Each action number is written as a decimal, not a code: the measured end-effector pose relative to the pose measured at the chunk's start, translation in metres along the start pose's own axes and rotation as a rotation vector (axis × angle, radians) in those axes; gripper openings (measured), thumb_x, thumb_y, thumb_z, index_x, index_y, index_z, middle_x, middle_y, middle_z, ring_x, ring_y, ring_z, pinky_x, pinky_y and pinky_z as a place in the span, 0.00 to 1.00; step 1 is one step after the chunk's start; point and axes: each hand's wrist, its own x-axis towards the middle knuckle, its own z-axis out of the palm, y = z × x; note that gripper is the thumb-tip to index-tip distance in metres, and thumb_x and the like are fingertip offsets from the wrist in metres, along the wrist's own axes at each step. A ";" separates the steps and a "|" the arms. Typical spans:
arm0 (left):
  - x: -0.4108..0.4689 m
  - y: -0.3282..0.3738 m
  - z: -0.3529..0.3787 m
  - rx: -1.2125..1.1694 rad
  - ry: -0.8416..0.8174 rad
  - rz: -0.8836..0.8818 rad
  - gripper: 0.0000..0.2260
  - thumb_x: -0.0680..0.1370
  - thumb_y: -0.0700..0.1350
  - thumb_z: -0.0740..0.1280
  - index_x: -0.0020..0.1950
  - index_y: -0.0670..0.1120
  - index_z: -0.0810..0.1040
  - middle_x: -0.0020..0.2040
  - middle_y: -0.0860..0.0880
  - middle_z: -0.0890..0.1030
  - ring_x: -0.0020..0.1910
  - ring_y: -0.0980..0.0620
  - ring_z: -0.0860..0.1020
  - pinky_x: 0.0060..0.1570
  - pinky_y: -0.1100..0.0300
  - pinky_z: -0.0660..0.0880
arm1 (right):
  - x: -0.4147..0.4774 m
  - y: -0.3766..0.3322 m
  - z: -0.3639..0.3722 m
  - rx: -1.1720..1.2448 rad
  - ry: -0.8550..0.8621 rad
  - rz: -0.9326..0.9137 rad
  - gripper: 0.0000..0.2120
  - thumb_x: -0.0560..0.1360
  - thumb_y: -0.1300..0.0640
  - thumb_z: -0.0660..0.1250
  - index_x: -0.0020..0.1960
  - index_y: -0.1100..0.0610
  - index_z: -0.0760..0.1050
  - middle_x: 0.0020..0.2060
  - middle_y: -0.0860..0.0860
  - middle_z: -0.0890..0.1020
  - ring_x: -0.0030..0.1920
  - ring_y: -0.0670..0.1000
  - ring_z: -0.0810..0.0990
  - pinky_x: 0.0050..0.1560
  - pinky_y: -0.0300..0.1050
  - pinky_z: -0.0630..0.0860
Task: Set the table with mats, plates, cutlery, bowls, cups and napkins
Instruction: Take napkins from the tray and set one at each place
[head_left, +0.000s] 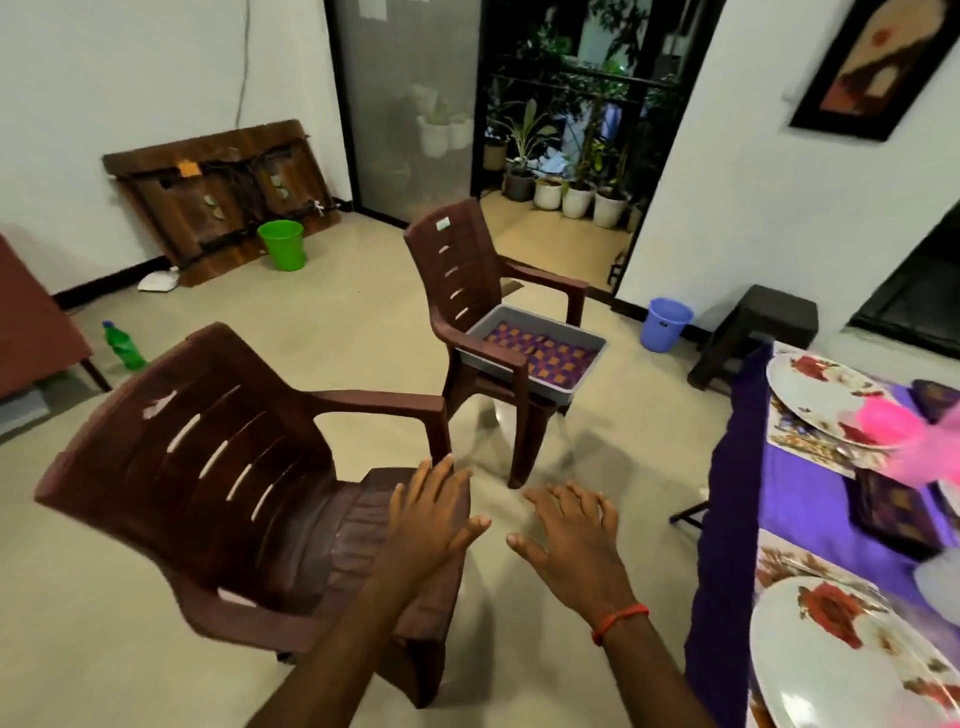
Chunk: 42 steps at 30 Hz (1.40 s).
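Left hand (431, 519): wide open, fingers straight and spread, holding nothing, out over the front edge of the near chair (208, 493).
Right hand (576, 545): same story, spread flat, palm down, empty, over the floor just beside the left; red thread (618, 621) on the wrist.
Far chair (467, 270): grey tray (556, 323) on its seat, purple-and-orange patterned cloths (540, 356) lying inside.
Table (810, 504): off at the right edge under a purple cover.
Plates: far plate (815, 395) and near plate (810, 670), both flowered, each on a flowered mat (800, 441).
Pink cup (891, 423): blurred, by the far plate.
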 end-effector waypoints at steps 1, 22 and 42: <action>0.006 0.001 0.001 -0.011 -0.004 0.015 0.53 0.66 0.82 0.30 0.83 0.56 0.57 0.84 0.53 0.51 0.83 0.49 0.44 0.78 0.37 0.48 | 0.002 0.002 -0.001 0.000 0.000 0.011 0.29 0.77 0.30 0.55 0.74 0.39 0.64 0.73 0.43 0.67 0.75 0.50 0.58 0.76 0.55 0.47; 0.285 0.052 0.039 -0.028 -0.045 0.094 0.42 0.73 0.80 0.39 0.82 0.60 0.56 0.84 0.56 0.49 0.83 0.52 0.41 0.78 0.38 0.47 | 0.232 0.142 -0.027 0.081 -0.003 0.119 0.34 0.75 0.27 0.49 0.77 0.41 0.60 0.76 0.47 0.65 0.78 0.53 0.55 0.76 0.56 0.44; 0.561 0.040 0.059 0.014 -0.118 0.102 0.49 0.69 0.80 0.33 0.83 0.55 0.53 0.85 0.51 0.50 0.83 0.48 0.43 0.78 0.39 0.45 | 0.489 0.240 -0.033 0.048 0.006 0.142 0.37 0.74 0.29 0.61 0.77 0.41 0.55 0.77 0.50 0.61 0.78 0.54 0.55 0.77 0.59 0.50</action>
